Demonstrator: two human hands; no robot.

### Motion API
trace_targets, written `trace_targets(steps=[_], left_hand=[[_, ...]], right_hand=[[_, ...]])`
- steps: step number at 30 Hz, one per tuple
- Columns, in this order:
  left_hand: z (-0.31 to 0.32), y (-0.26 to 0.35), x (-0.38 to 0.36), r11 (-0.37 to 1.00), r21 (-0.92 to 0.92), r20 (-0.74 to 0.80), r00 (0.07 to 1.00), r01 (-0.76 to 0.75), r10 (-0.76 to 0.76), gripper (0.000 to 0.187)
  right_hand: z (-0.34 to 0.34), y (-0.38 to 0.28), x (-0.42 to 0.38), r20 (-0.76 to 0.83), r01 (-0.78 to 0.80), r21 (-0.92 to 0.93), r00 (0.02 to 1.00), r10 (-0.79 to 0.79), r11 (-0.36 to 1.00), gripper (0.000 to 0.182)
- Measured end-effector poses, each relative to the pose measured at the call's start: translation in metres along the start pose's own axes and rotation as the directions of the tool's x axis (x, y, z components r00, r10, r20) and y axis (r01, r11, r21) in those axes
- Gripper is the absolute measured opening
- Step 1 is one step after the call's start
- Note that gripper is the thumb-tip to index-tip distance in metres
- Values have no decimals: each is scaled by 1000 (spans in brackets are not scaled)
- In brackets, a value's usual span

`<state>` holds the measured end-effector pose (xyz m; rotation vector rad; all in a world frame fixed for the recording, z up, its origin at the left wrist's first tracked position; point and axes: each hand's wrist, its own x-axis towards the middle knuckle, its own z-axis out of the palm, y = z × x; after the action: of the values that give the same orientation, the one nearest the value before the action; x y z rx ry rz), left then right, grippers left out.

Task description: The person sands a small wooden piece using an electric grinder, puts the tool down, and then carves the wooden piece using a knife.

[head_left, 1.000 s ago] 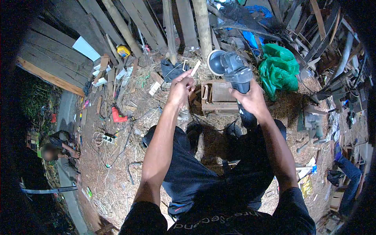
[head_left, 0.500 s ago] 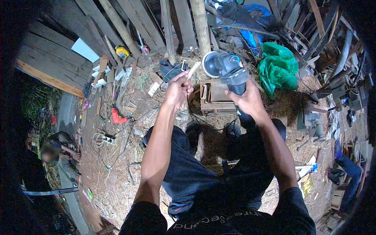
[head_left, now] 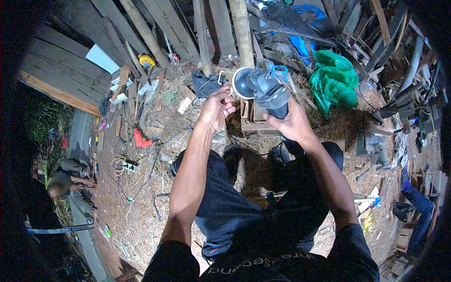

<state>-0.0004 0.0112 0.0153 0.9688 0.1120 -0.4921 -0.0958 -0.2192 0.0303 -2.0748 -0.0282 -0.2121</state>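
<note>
My right hand [head_left: 290, 123] is wrapped round the dark body of a power tool [head_left: 268, 90], which has a round pale-rimmed disc [head_left: 242, 83] at its left end. The fingers of my left hand [head_left: 218, 109] are pinched together right beside the disc's left edge. The piece between them is mostly hidden by the fingers and the disc. Below the tool stands a stack of wooden pieces [head_left: 256, 126], in front of my knees.
A green plastic bag [head_left: 332, 84] lies to the right. On the left are a red tool [head_left: 141, 138], a yellow tape measure [head_left: 146, 61] and a power strip [head_left: 130, 166] with cables. Planks lean at the back. Another person [head_left: 70, 181] crouches at far left.
The power tool has moved left and slightly down, so its disc is now at my left fingers. The light-coloured stick that stood out from my left hand is now mostly hidden.
</note>
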Motion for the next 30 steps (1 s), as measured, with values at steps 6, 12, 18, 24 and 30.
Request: trace_targets(steps=[6,12,18,24,30], left_hand=[[-11,13,-9,998,-61,50,999,-18,21,27],[-6,12,-3,998,-35,-8,999,-42,42,27],[-5,4,2,999,37,-36,999,-31,32,30],[-11,14,-9,991,-5,77,988,-137,137,35],[-13,10,0,963,163,6,976,-215,217,36]], right_hand=[[-5,17,9,-45,-60,5,997,60,998,50],[-3,5,1,-21,34,42,999,-33,999,50],[2,0,-2,25,47,50,999,-48,998,55],[-2,20,12,-43,-43,128,998,49,991,54],[-1,21,4,-74,51,102,996,-43,994,57]])
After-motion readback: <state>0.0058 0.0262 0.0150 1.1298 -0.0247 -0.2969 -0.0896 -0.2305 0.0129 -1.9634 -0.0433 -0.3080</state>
